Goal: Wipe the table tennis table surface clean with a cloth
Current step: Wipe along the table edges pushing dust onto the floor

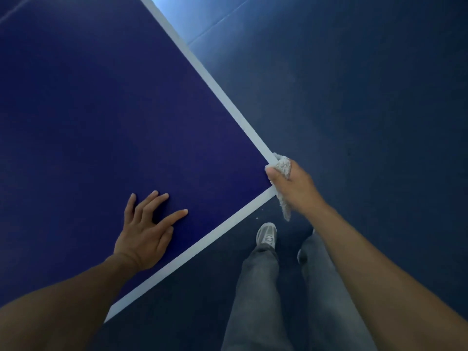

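While the left hand [144, 234] rests on the deep blue table tennis table [101, 110] with its fingers spread and pretty much straight, tips on the surface and holding nothing, the right hand [295, 187] is over at the near right corner with fingers and thumb curled tight round a pale grey fluffy cloth [284, 166]. So the cloth is bunched up in that grip and sits right on the corner, where the white side line [228, 97] meets the white end line [202, 245], and the corner itself is hidden under it. One bit of the cloth pokes out past the thumb onto the tabletop, and a tail of it hangs down off the edge below the hand. The left hand is well apart from the cloth, on the blue part just inside the end line. Under the table edge you can see the person's grey trousers [258, 295] and one grey and white trainer [266, 235] on the dark blue floor [367, 97], plus some light glare on the floor up top beside the side line
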